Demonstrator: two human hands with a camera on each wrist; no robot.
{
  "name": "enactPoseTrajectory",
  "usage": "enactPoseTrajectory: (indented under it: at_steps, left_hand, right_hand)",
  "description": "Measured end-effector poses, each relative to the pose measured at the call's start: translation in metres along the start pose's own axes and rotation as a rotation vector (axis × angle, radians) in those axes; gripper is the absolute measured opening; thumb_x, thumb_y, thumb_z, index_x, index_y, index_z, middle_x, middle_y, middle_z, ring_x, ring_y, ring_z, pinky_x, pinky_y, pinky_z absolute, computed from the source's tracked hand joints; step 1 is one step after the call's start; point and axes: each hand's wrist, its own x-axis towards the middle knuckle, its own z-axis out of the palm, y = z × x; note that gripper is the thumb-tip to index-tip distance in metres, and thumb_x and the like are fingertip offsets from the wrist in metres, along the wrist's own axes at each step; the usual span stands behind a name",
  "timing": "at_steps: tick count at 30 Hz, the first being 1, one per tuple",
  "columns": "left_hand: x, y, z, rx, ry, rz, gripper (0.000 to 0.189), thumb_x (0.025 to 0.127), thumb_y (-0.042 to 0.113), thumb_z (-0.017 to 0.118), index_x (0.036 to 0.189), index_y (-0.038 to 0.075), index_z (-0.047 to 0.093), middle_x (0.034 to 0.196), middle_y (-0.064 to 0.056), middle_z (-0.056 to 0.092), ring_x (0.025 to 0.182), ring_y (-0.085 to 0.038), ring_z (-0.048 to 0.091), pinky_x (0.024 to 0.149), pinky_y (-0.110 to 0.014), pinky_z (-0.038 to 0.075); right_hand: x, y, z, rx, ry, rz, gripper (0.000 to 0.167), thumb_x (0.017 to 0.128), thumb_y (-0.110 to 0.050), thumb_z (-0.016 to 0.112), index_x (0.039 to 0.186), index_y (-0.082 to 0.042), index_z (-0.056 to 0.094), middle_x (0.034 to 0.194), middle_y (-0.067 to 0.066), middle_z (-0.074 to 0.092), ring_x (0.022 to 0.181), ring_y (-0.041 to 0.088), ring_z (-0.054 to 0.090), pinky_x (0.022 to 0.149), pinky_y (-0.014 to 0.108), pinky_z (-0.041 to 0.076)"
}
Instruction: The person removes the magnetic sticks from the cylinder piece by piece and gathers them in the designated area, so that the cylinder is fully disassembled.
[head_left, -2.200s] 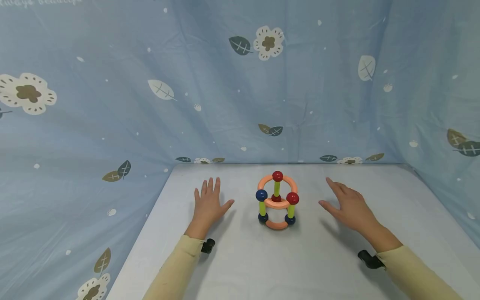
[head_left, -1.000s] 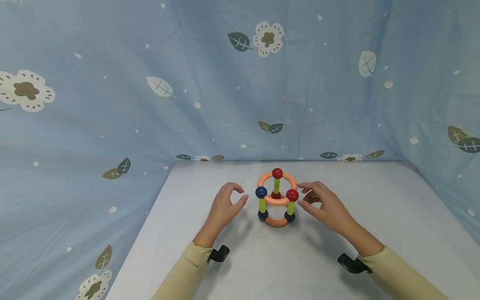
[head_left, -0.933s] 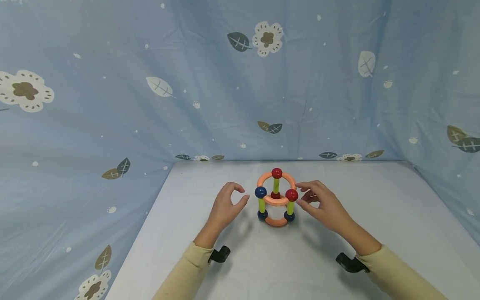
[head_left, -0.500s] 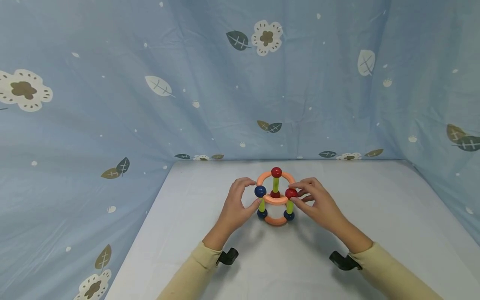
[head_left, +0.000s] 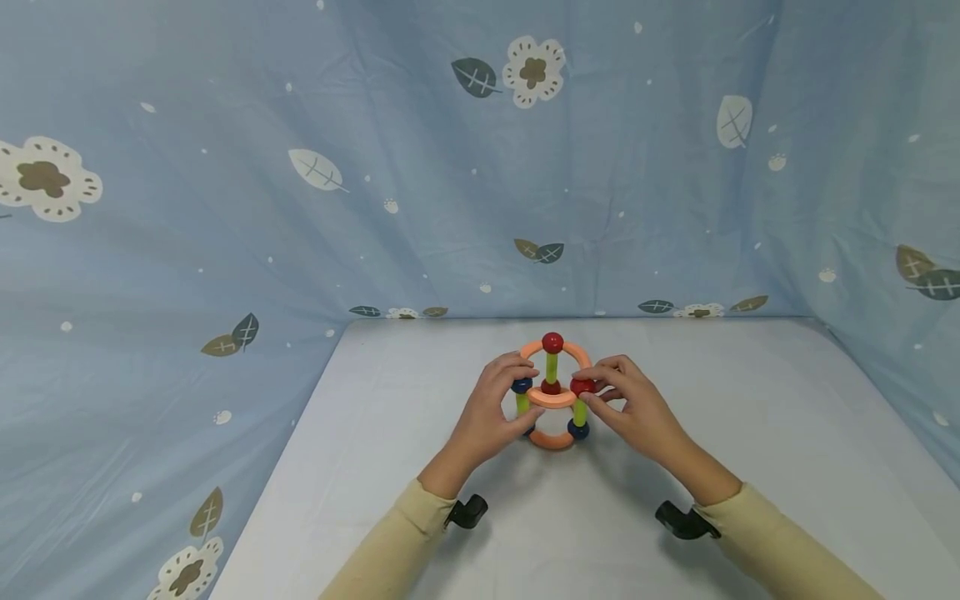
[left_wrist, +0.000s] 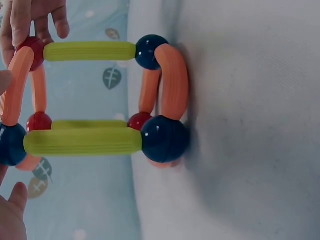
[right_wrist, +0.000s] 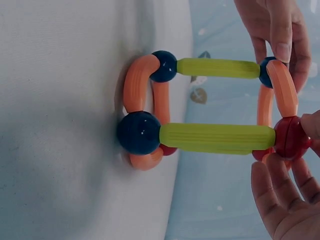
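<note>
A ball-and-stick building toy [head_left: 552,400] stands on the white table between both hands. Two rings of curved orange rods are joined by lime-green upright rods [right_wrist: 217,138], with red and dark blue balls at the corners. My left hand [head_left: 487,417] holds the front left top corner, fingers and thumb around its blue ball [left_wrist: 11,145]. On the other side, my right hand [head_left: 633,408] pinches the red ball [right_wrist: 291,137] of the front right top corner between thumb and fingers. The lower blue balls [left_wrist: 165,139] rest at the table surface.
The white-covered table [head_left: 750,433] stretches out around the toy. A blue curtain [head_left: 420,167] with flowers and leaves hangs behind it and along both sides. Black wrist cameras [head_left: 686,521] sit under the sleeves' cuffs.
Both hands have come in from the sides to the toy and curled their fingers around its front top balls. The right hand reached its ball before the left. The toy has stayed in place.
</note>
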Motion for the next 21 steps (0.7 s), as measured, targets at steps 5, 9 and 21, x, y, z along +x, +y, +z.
enactPoseTrajectory:
  at_steps: [5,9,21]
  left_hand:
    - [0.004,0.001,0.002,0.008,-0.020,0.045,0.039,0.088,0.020,0.082,0.122,0.012,0.066,0.128,0.002,0.063,0.144,-0.022,0.040,0.120,-0.043,0.030]
    - [0.008,0.002,0.002,-0.001,-0.019,0.091,0.032,0.087,0.018,0.082,0.116,0.015,0.069,0.120,0.005,0.068,0.139,-0.020,0.046,0.121,-0.044,0.028]
    - [0.011,-0.001,0.004,-0.036,-0.039,0.159,0.015,0.088,0.014,0.081,0.102,0.016,0.075,0.108,0.007,0.071,0.132,-0.016,0.050,0.119,-0.038,0.031]
  right_hand:
    - [0.000,0.001,0.001,0.014,-0.003,-0.001,0.032,0.093,-0.011,0.076,0.123,-0.017,0.070,0.117,0.001,0.055,0.095,0.014,0.064,0.081,0.038,0.061]
    - [0.001,0.001,0.000,0.021,-0.003,-0.007,0.032,0.093,-0.012,0.076,0.124,-0.017,0.070,0.117,0.001,0.055,0.096,0.014,0.064,0.081,0.038,0.060]
    - [0.000,0.001,0.000,0.008,0.002,-0.002,0.032,0.092,-0.010,0.077,0.123,-0.016,0.070,0.115,0.000,0.055,0.094,0.013,0.065,0.080,0.037,0.061]
